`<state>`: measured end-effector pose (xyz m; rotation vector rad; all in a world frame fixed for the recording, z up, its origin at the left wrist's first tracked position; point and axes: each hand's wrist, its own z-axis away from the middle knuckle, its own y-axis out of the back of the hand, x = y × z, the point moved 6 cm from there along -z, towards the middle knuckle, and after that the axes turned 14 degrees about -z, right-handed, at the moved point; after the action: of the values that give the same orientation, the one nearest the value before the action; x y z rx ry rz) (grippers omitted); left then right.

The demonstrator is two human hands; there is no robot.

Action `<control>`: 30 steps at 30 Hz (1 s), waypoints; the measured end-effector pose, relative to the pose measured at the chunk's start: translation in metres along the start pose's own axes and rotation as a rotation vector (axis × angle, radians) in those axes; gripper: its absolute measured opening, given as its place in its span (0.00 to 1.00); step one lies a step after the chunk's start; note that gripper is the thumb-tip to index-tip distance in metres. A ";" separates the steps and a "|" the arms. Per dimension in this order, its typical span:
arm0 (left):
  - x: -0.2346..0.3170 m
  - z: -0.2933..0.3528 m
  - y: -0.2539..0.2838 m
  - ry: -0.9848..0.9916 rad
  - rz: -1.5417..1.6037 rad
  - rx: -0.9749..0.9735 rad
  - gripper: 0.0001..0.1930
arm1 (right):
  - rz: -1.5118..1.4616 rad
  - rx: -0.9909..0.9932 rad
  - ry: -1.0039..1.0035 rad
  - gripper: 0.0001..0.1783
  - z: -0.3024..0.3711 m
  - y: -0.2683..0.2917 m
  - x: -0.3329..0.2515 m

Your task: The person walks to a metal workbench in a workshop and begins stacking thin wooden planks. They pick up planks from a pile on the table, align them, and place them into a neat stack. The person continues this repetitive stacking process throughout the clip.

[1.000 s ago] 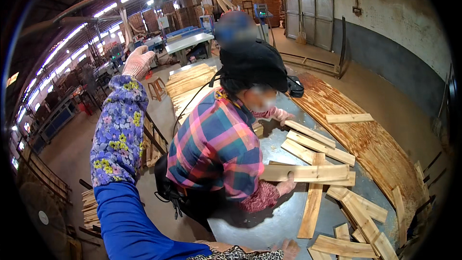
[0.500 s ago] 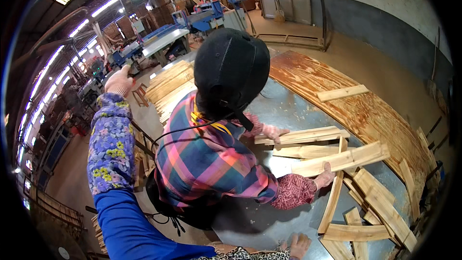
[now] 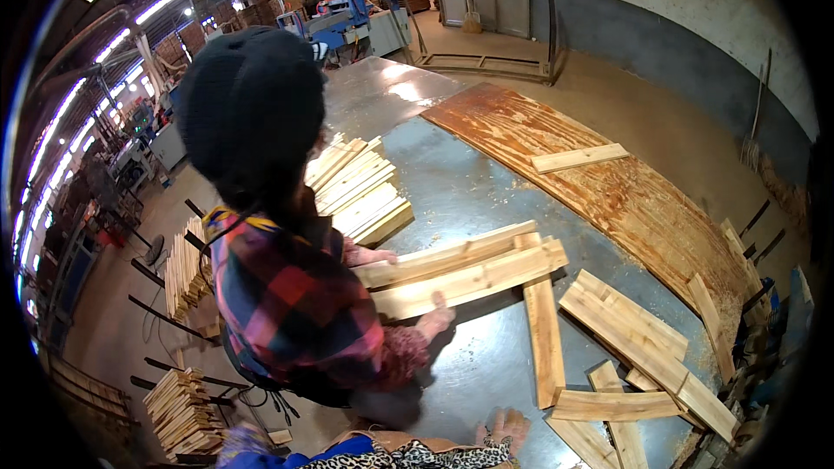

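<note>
wooden board (image 3: 582,445); just right of right hand (image 3: 504,431); on metal tabletop (image 3: 486,369)

We cannot see our left hand; left of our right fingers (image 3: 501,421) shows only its blurred floral sleeve (image 3: 243,445), cut by the lower edge. Beyond the fingers, a co-worker's body (image 3: 287,304) hides the held boards' (image 3: 469,281) left ends. Right of them, another board (image 3: 580,443) runs off below.
</note>
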<state>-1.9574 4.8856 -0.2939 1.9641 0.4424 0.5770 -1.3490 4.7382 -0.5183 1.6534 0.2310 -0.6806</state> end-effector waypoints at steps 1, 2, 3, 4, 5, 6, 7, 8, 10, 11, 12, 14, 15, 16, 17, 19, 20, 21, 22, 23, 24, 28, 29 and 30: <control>0.013 0.032 -0.018 -0.081 0.034 -0.105 0.26 | 0.001 0.013 0.010 0.41 0.003 0.000 -0.002; 0.035 0.064 -0.040 -0.178 0.089 -0.227 0.26 | -0.002 0.036 0.038 0.41 -0.001 0.000 -0.004; 0.062 0.096 -0.065 -0.283 0.146 -0.368 0.26 | -0.002 0.058 0.050 0.41 -0.002 0.004 -0.004; 0.096 0.129 -0.091 -0.407 0.208 -0.522 0.26 | 0.009 0.073 0.053 0.41 -0.001 0.007 -0.002; 0.130 0.158 -0.116 -0.556 0.268 -0.658 0.26 | 0.021 0.097 0.053 0.41 0.001 0.008 0.002; 0.158 0.186 -0.134 -0.701 0.326 -0.766 0.27 | 0.022 0.110 0.057 0.41 0.003 0.007 0.005; 0.178 0.208 -0.143 -0.832 0.365 -0.807 0.27 | 0.013 0.119 0.074 0.42 0.005 0.007 0.005; 0.193 0.226 -0.151 -0.949 0.394 -0.812 0.27 | 0.006 0.124 0.091 0.42 0.006 0.007 0.005; 0.230 0.251 -0.165 -1.140 0.398 -0.732 0.27 | -0.004 0.130 0.104 0.42 0.009 0.012 0.005; 0.247 0.252 -0.165 -1.195 0.335 -0.647 0.27 | -0.006 0.112 0.118 0.42 0.008 0.014 0.000; 0.272 0.253 -0.164 -1.258 0.279 -0.563 0.27 | 0.019 0.082 0.110 0.43 0.004 0.020 -0.006; 0.300 0.255 -0.156 -1.324 0.174 -0.450 0.28 | 0.050 0.003 0.110 0.43 -0.001 0.027 -0.020; 0.315 0.256 -0.150 -1.361 0.149 -0.409 0.29 | 0.035 0.061 0.110 0.42 0.001 0.020 -0.015; 0.328 0.254 -0.146 -1.392 0.124 -0.366 0.31 | 0.020 0.117 0.116 0.42 0.005 0.006 -0.005; 0.343 0.253 -0.146 -1.412 0.146 -0.382 0.31 | 0.021 0.174 0.105 0.41 0.009 0.002 0.006; 0.336 0.247 -0.145 -1.411 0.120 -0.426 0.30 | -0.043 0.125 0.135 0.40 0.006 0.009 -0.004; 0.326 0.246 -0.139 -1.413 0.105 -0.445 0.29 | -0.079 0.107 0.152 0.39 0.002 0.011 -0.012; 0.325 0.246 -0.134 -1.421 0.107 -0.444 0.27 | -0.121 -0.007 0.077 0.38 -0.007 0.014 -0.008; 0.326 0.242 -0.130 -1.445 0.100 -0.422 0.26 | -0.164 -0.119 -0.003 0.37 -0.014 0.015 -0.005; 0.327 0.234 -0.126 -1.471 0.088 -0.371 0.25 | -0.208 -0.227 -0.089 0.36 -0.021 0.015 -0.002; 0.335 0.229 -0.119 -1.493 0.072 -0.311 0.24 | -0.270 -0.054 -0.047 0.35 -0.035 0.027 0.005; 0.358 0.225 -0.106 -1.534 0.063 -0.215 0.21 | -0.399 0.204 -0.137 0.37 -0.123 0.106 0.015; 0.365 0.228 -0.108 -1.539 0.116 -0.267 0.21 | -0.369 0.224 -0.165 0.38 -0.156 0.133 0.019; 0.370 0.223 -0.109 -1.528 0.129 -0.300 0.20 | -0.339 0.236 -0.149 0.38 -0.199 0.151 0.013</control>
<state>-1.5333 4.9694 -0.4022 1.6007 -0.6884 -0.7867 -1.2011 4.8929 -0.3889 1.7959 0.3383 -1.1185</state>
